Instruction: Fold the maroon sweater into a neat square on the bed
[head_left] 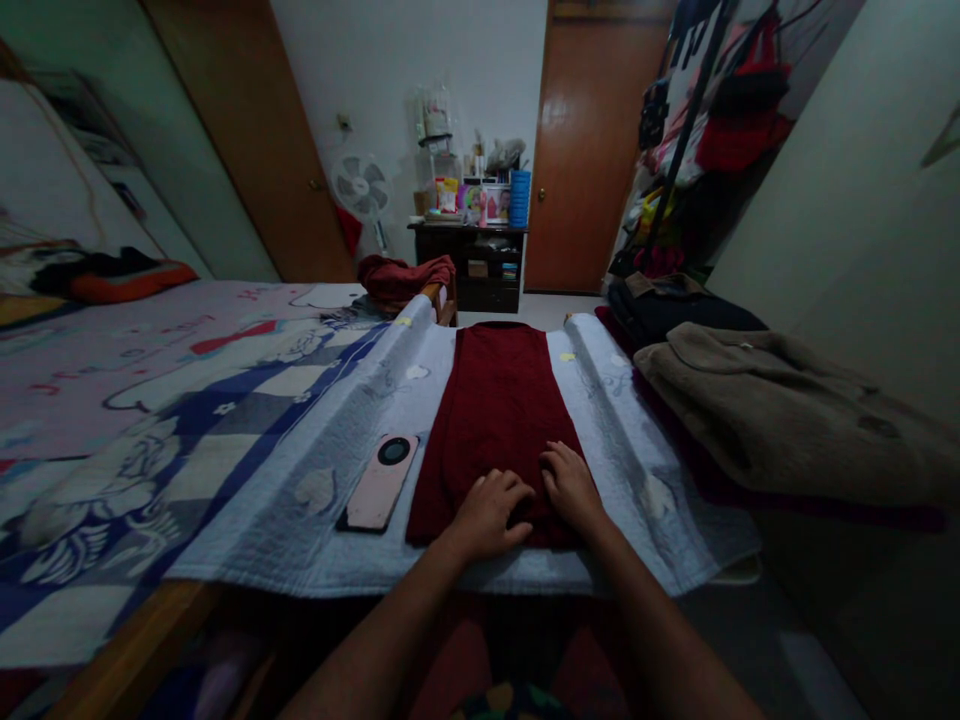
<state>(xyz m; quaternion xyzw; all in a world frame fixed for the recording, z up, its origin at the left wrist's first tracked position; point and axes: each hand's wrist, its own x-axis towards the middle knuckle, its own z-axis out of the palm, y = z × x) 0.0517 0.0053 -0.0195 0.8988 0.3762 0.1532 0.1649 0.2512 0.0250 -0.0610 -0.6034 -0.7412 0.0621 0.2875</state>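
A dark red garment, folded into a long panel, lies flat on a pale quilted cover. Near its front edge my left hand rests on the cloth, fingers apart and slightly bent. To the right, my right hand also lies on the garment, close to its right edge, with fingers spread and bent. Neither hand grips the cloth. Left of the garment is a pink phone with a round black camera area, lying on the cover.
Folded clothes, a brown fuzzy one on top at the front, are stacked at the right. A bed with a patterned blanket extends left. Behind stand a fan, a dark shelf and a wooden door.
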